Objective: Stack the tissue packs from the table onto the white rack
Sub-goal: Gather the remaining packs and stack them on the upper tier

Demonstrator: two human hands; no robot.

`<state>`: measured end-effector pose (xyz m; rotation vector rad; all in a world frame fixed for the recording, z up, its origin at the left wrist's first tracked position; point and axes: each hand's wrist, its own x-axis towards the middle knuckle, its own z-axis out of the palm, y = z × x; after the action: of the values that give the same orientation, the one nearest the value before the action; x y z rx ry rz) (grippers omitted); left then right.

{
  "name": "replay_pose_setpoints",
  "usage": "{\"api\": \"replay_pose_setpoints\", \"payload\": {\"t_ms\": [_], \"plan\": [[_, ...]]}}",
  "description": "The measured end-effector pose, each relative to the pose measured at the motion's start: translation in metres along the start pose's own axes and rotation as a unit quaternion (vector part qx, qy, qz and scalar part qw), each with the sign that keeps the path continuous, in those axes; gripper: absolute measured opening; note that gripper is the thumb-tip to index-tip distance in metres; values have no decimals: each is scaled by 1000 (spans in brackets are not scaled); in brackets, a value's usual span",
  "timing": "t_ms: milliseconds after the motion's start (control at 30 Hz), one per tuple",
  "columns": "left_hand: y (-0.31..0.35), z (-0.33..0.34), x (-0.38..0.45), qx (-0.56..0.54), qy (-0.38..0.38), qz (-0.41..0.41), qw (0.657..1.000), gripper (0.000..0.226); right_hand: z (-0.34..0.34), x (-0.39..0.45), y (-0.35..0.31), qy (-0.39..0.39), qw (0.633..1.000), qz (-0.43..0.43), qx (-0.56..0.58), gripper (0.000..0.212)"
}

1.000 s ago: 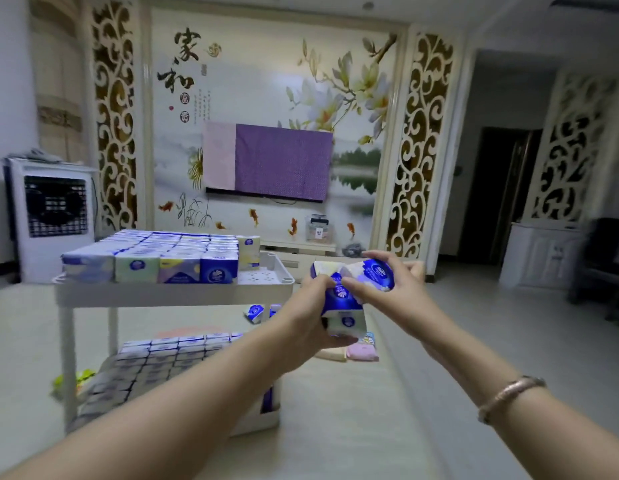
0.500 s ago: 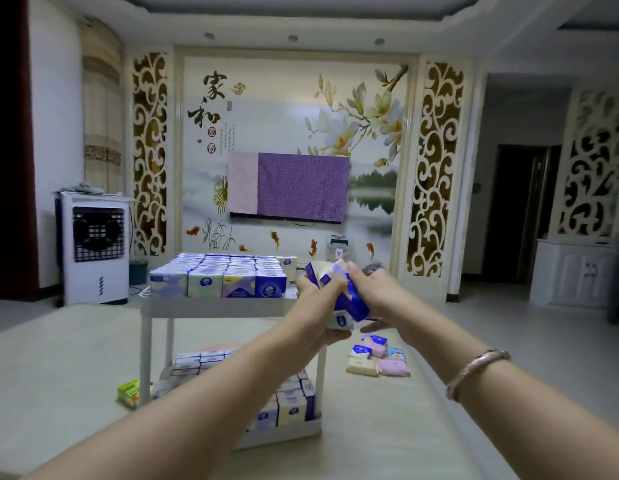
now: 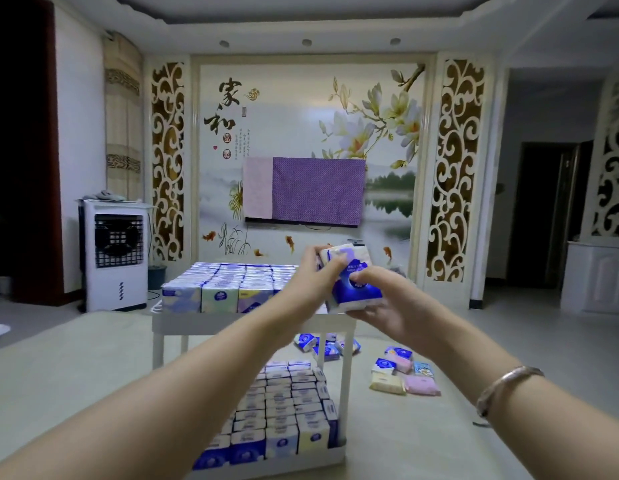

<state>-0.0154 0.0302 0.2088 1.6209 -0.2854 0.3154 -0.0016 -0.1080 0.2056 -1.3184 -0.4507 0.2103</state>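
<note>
I hold a bunch of blue-and-white tissue packs (image 3: 353, 278) between both hands, above the right end of the white rack's top shelf (image 3: 232, 323). My left hand (image 3: 310, 289) grips the packs from the left side. My right hand (image 3: 387, 306) cups them from below and the right. Several tissue packs (image 3: 225, 289) stand in rows on the top shelf. More packs (image 3: 284, 410) fill the rack's bottom shelf.
Loose tissue packs (image 3: 401, 374) lie on the pale surface right of the rack, with a few more packs (image 3: 322, 344) behind its right leg. A white air cooler (image 3: 114, 254) stands at the back left. A cloth-covered TV (image 3: 304, 192) hangs on the far wall.
The view has tilted up and pulled back, showing more ceiling. My hands with the packs have risen slightly, and the right hand now sits lower under the bunch.
</note>
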Motion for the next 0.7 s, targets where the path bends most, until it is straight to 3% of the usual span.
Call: {"api": "replay_pose_setpoints", "payload": {"t_ms": [133,267,333,433,467,533,633,700], "plan": [[13,-22,23,-127,-23,14,992,23,-2,18,-3,-35,993,-24,112,40],[13,-20,43,-173,18,11,985,23,9,44,12,-25,994,-12,109,28],[10,-24,55,-108,2,2,994,20,12,56,17,1,992,-22,123,28],[5,-41,87,128,38,7,991,25,1,78,15,63,993,-23,98,27],[3,-49,98,213,57,12,975,33,-6,85,14,73,996,-16,51,35],[-3,-68,118,384,69,23,920,36,-23,99,9,90,985,2,-146,51],[-28,-91,138,607,19,29,794,41,-37,118,6,78,904,27,-419,47],[-49,-99,143,635,-41,-15,771,46,-33,133,8,67,873,47,-481,44]]}}
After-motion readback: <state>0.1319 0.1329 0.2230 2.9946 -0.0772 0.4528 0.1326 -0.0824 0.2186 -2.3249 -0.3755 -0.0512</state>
